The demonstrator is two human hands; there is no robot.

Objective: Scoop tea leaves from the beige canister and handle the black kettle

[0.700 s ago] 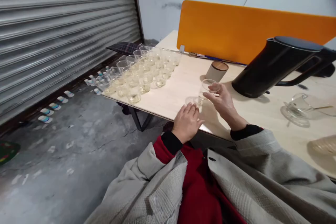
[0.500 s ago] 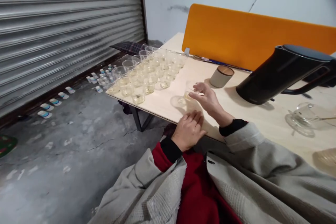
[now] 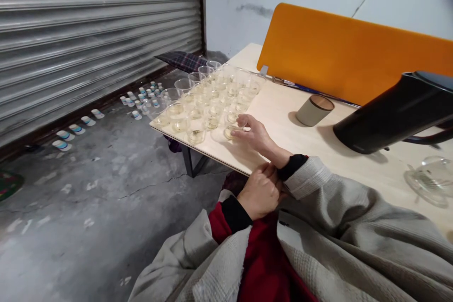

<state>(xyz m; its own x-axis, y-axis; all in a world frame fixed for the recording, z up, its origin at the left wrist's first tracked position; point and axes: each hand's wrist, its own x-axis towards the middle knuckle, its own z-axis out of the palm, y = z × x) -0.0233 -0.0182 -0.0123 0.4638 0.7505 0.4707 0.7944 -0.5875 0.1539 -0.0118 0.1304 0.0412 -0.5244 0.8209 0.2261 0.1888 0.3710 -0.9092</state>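
Observation:
My right hand reaches over the light wooden table with its fingers curved round a clear plastic cup holding a little pale liquid. That cup is at the near right side of a group of similar clear cups, each with some pale liquid and dark bits at the bottom. Close to my body, at the table's edge, my left hand is closed, its fingers curled beneath my right wrist by the sleeve cuff. What those fingers grip, if anything, is hidden.
A grey cup with a brown top and a black kettle stand right of my hand. Farther right is a glass vessel. An orange divider runs behind. Several small white-and-blue cups stand on the floor by the shutter.
My right hand has carried the clear cup leftward to the group of cups. My left hand has gone from lying flat-fingered at the table edge to curled under the right wrist. The view has shifted slightly.

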